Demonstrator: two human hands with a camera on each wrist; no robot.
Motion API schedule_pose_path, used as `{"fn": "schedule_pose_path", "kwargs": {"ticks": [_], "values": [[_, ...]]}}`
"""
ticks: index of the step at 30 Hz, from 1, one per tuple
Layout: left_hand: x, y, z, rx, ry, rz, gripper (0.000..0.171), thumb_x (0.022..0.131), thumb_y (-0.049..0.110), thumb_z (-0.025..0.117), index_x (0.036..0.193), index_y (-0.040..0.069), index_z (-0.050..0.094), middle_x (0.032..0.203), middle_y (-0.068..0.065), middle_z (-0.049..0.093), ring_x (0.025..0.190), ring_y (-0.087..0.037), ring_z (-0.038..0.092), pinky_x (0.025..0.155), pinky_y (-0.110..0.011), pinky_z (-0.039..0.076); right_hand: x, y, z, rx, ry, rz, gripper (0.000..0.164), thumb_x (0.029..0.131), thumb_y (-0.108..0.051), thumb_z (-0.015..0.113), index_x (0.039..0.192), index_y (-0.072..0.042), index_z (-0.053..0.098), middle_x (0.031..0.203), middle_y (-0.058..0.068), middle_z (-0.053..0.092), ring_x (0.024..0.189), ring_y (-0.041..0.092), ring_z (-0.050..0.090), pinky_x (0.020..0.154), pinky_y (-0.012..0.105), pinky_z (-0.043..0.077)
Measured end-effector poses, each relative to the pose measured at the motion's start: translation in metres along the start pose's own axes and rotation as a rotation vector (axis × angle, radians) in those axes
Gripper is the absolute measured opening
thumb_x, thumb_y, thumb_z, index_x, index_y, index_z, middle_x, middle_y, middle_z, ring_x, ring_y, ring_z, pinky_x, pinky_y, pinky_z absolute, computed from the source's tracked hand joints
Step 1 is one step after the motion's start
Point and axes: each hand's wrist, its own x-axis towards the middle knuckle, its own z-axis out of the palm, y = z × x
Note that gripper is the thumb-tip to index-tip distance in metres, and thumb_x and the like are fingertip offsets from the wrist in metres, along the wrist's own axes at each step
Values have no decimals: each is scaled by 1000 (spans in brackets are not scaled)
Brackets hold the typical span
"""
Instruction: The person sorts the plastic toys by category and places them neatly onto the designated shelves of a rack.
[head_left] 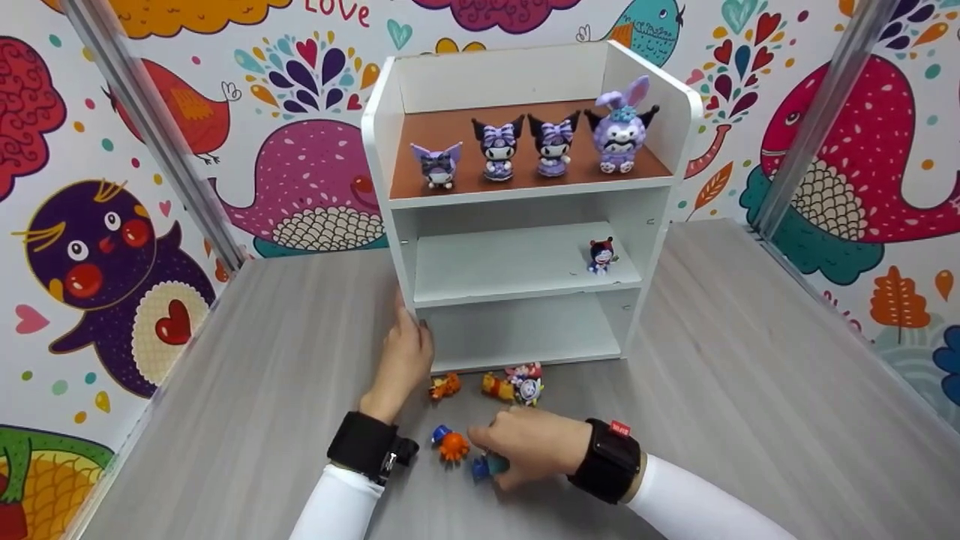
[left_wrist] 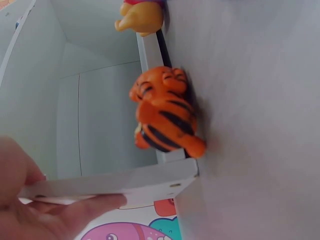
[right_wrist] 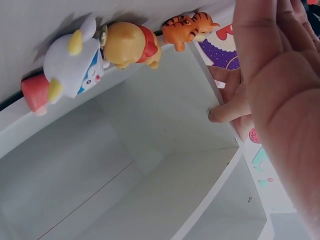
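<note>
My left hand (head_left: 405, 356) grips the front edge of the white shelf's left side panel (left_wrist: 115, 182), thumb inside and fingers outside. Low over the floor in front, my right hand (head_left: 536, 442) pinches a small blue figurine (head_left: 482, 468), partly covered by the fingers. Just left of it lie an orange figurine (head_left: 453, 447) and a blue one (head_left: 441, 433). Along the shelf's bottom edge lie an orange striped tiger figurine (left_wrist: 167, 112), a yellow bear figurine in red (right_wrist: 127, 45), a white-and-blue figurine (right_wrist: 72, 62) and a pinkish-red one (right_wrist: 35, 92).
The white shelf unit (head_left: 517, 292) stands against the patterned wall. Several purple figurines, such as the tall rabbit-eared one (head_left: 619, 139), line its brown top board (head_left: 450, 127). A small red-and-dark figurine (head_left: 601, 256) stands at the right of the middle board. Grey wood-look floor (head_left: 750, 360) surrounds it.
</note>
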Motion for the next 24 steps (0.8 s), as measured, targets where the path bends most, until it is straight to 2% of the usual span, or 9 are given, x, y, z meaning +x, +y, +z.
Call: {"fn": "schedule_pose_path", "kwargs": {"ticks": [7,13,19,24], "values": [[0,0,0,-5,-10,-10,64,98,-3,48,151,-14,15,110,-42,62,88,-49,68,70,-56,54,-4,4,-10,38,-8,18,37,79,-24,79,103,-15,52,69,-10,45,55,2,40,49,15,32],[0,1,0,5,3,24,62,98,-4,47,150,-16,15,108,-42,62,82,-47,68,67,-55,53,-9,8,-18,45,108,-15,30,82,-22,73,103,-15,53,69,-10,42,57,1,36,50,14,26],[0,-1,1,11,17,57,63,97,-6,47,150,-16,13,114,-43,61,85,-48,69,69,-55,54,-10,12,-22,50,178,-41,25,82,-18,69,104,-11,61,76,-8,51,64,2,40,58,13,30],[0,-1,0,5,9,45,63,98,-4,46,151,-14,13,111,-43,62,85,-47,69,66,-54,54,-13,14,-27,109,259,-46,37,83,-12,65,120,-7,66,98,1,65,78,4,49,69,14,42]]}}
